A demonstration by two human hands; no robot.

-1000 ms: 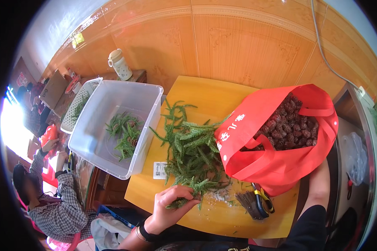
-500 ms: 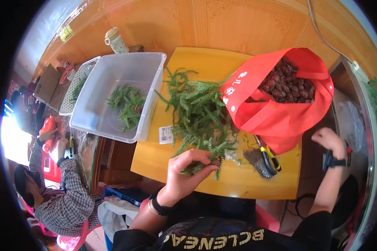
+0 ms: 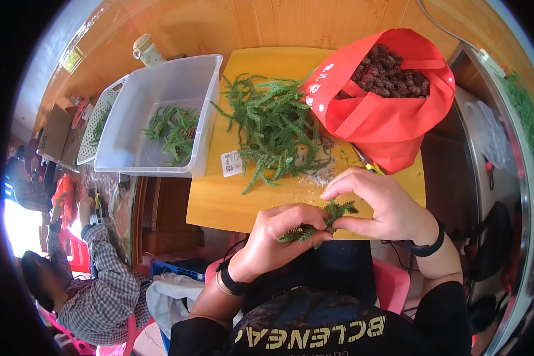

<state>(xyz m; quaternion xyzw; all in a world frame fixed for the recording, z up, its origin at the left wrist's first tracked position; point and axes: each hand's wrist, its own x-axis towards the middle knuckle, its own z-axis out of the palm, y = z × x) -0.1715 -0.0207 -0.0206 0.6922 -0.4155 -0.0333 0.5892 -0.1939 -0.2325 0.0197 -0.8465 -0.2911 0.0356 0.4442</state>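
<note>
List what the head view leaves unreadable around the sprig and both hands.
- Sprig: its stem is covered by the left hand and right hand.
- Yellow-handled tool: mostly behind the right hand and red bag.
- White label: too small to make out.

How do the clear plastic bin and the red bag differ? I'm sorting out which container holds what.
The clear plastic bin is rigid and boxy with see-through walls; the red bag is soft, opaque fabric. The clear plastic bin holds a few green sprigs and is mostly bare; the red bag is heaped with brown cone-like pieces. Both stand open-topped.
</note>
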